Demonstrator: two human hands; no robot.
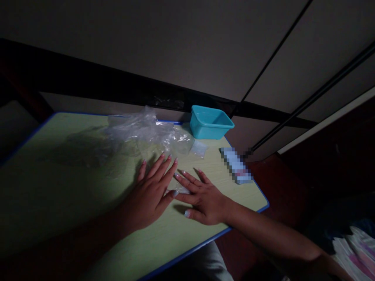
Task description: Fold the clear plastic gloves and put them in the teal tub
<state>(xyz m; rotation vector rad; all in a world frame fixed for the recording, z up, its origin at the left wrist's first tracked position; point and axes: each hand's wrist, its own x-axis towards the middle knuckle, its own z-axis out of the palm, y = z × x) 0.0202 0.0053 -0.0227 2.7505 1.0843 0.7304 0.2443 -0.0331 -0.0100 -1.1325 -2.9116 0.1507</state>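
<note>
My left hand [152, 191] lies with its fingers spread over the pale green table [140, 249], just in front of a crumpled heap of clear plastic [140, 132]. To its right, my right hand [203, 197] rests with fingers apart and pointing left. Between the two hands a small piece of clear plastic [182, 189] shows, partly covered by fingers; whether either hand presses on it I cannot tell. A small clear packet with whitish contents [199, 148] lies beyond my right hand, at the right end of the heap.
A turquoise plastic bin [209, 123] stands at the table's back right corner. A blurred pale blue item [236, 165] lies near the right edge. Large grey panels [164, 43] rise behind the blue-edged table. Pale cloth [356, 249] shows at the lower right.
</note>
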